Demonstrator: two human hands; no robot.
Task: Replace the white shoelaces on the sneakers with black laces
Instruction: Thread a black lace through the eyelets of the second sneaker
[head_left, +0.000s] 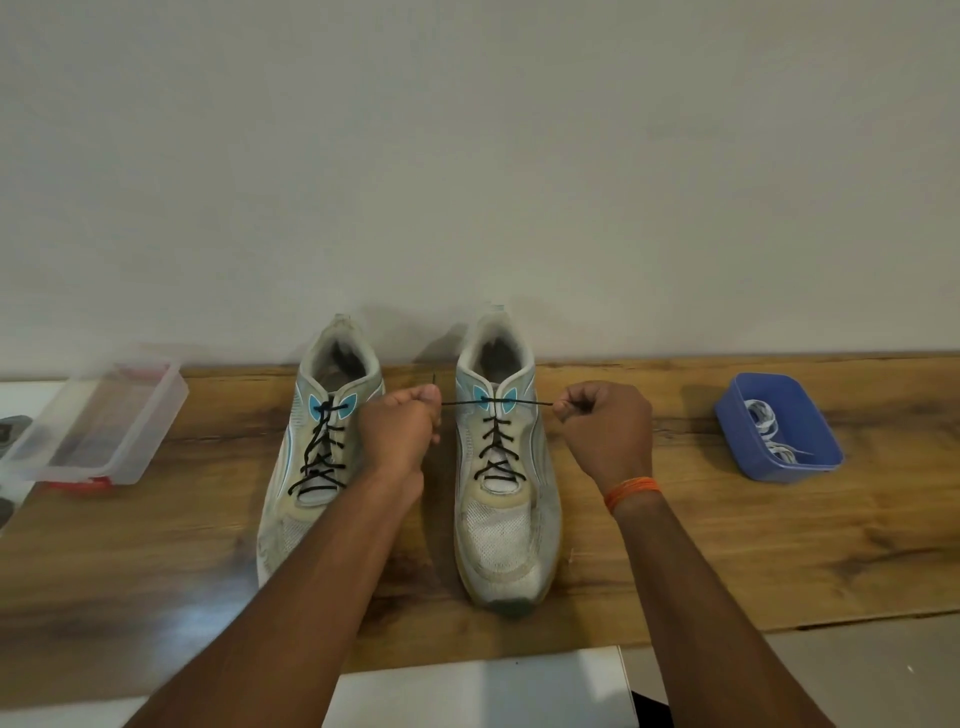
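The black lace (496, 447) is threaded through the right sneaker (506, 483) on the counter (727, 545), its ends pulled taut sideways. Left hand (397, 434) and right hand (608, 426) each have fingers clamped on one end. The lace is thin, limp and likely slippery; grip near the tips. White laces (774, 436) lie in the blue tub (826, 441).

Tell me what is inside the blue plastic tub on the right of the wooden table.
The blue plastic tub holds loose white shoelaces, lying tangled on its floor. Its near wall hides part of the floor, so anything lying there cannot be seen.
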